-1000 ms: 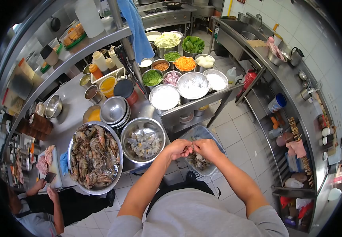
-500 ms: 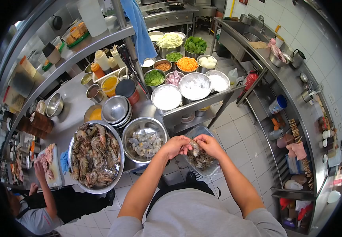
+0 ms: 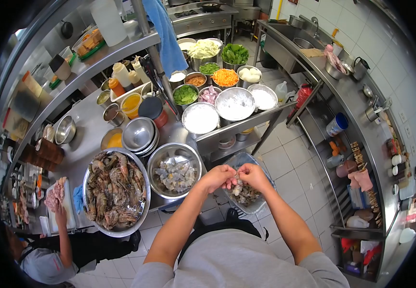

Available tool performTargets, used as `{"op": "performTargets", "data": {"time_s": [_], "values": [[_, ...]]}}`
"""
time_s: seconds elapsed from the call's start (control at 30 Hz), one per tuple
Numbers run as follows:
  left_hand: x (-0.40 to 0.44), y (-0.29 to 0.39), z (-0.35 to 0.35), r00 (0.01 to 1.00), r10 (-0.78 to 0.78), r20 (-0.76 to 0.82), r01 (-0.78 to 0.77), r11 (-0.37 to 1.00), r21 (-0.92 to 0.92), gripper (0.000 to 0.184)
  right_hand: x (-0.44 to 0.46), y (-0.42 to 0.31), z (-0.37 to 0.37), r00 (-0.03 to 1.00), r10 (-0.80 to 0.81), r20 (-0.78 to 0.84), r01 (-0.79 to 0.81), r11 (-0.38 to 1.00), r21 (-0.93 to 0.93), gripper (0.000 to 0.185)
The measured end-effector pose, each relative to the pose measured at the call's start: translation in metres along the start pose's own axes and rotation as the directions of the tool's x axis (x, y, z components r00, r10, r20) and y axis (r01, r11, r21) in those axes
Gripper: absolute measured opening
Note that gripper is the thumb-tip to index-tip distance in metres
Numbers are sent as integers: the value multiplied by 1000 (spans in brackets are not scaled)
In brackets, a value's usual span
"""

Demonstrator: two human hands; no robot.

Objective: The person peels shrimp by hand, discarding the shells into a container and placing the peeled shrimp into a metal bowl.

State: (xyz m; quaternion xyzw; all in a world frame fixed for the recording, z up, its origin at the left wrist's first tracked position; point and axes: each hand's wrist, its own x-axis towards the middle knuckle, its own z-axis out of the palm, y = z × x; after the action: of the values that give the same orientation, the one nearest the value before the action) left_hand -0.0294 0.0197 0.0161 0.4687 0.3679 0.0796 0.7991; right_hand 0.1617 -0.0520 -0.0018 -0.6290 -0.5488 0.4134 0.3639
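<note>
A shrimp point(image 3: 238, 185) is pinched between the fingers of my left hand point(image 3: 221, 177) and my right hand point(image 3: 254, 176). Both hands are closed on it, close together, above a clear plastic bin point(image 3: 260, 209) that holds shrimp shells and heads point(image 3: 247, 196). Just left of my hands stands a steel bowl point(image 3: 188, 152) with peeled grey shrimp point(image 3: 176, 176) in the bottom. Farther left, a large metal basin point(image 3: 146, 201) is heaped with whole unpeeled shrimp point(image 3: 114, 189). My fingers partly cover the held shrimp.
At the far left a co-worker point(image 3: 49, 259) handles raw meat point(image 3: 54, 197) over a white cutting board point(image 3: 68, 211). Stacked steel bowls point(image 3: 138, 134) sit behind the basins. Ahead, a steel stand bears pans of white powder point(image 3: 200, 118) and chopped vegetables point(image 3: 225, 77). A steel counter point(image 3: 347, 108) runs along the right.
My fingers have shifted slightly on the shrimp, which now hangs a little lower. The co-worker's hand has lifted meat from the cutting board.
</note>
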Motion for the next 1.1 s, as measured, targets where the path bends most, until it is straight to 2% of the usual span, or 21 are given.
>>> {"op": "performTargets", "data": {"time_s": [0.03,0.07,0.13,0.17,0.23,0.27,0.33,0.37,0.43,0.47,0.53,0.57,0.7,0.77,0.8,0.87,0.9,0.97,1.0,1.07,1.1], "values": [[0,1,-2,999,35,16,-36,999,13,17,1,4,-1,993,102,65,-114,967,226,8],[-1,2,-5,999,36,16,-36,999,12,17,2,8,-1,993,102,66,-114,968,226,8],[-3,4,-11,995,88,45,-91,993,70,23,2,5,-3,956,234,177,-291,836,465,7],[-2,3,-12,995,89,45,-92,993,71,23,1,3,-3,956,233,177,-289,836,466,7],[-2,-1,-12,992,122,30,-119,989,-92,30,0,1,-2,954,223,200,-299,752,588,6],[-2,-5,-9,992,123,31,-119,989,-91,30,0,2,-1,954,222,199,-298,751,589,6],[-8,-5,7,953,215,-213,-270,922,-279,30,2,6,3,990,115,84,-142,777,613,5],[-7,-8,13,953,215,-213,-270,922,-278,30,2,8,5,990,115,83,-142,777,614,5],[0,-21,19,926,129,-356,-285,857,-429,28,3,7,9,999,47,-13,-35,872,489,6],[3,-27,19,926,131,-355,-285,858,-428,28,3,7,12,999,47,-15,-33,871,489,6],[9,-37,18,947,162,-278,-280,840,-465,26,1,2,18,992,-53,-114,68,988,139,11],[10,-43,15,952,162,-258,-264,863,-432,22,0,-1,19,989,-61,-136,73,994,84,11],[7,-44,15,945,169,-281,-274,876,-397,20,-1,-1,22,986,-67,-156,78,995,66,12],[7,-44,15,912,195,-362,-346,840,-418,20,3,7,23,977,103,-187,-41,950,308,10],[7,-44,15,912,195,-362,-346,840,-418,20,4,11,22,977,103,-188,-41,951,308,10],[5,-42,14,891,202,-406,-368,846,-387,20,6,19,19,983,9,-184,25,983,182,13],[3,-41,15,891,202,-406,-368,846,-386,20,5,13,19,983,9,-184,25,983,182,13],[0,-37,18,873,255,-415,-370,902,-223,21,-1,-11,18,960,-236,-154,232,972,-40,17],[3,-40,18,873,256,-415,-370,902,-223,21,-2,-15,19,959,-236,-154,233,972,-41,17],[12,-45,22,828,362,-428,-430,900,-71,21,-2,-22,18,971,-195,-140,164,964,-210,21],[15,-47,25,828,362,-428,-431,900,-71,21,-1,-23,17,971,-196,-140,164,964,-211,21]]}}
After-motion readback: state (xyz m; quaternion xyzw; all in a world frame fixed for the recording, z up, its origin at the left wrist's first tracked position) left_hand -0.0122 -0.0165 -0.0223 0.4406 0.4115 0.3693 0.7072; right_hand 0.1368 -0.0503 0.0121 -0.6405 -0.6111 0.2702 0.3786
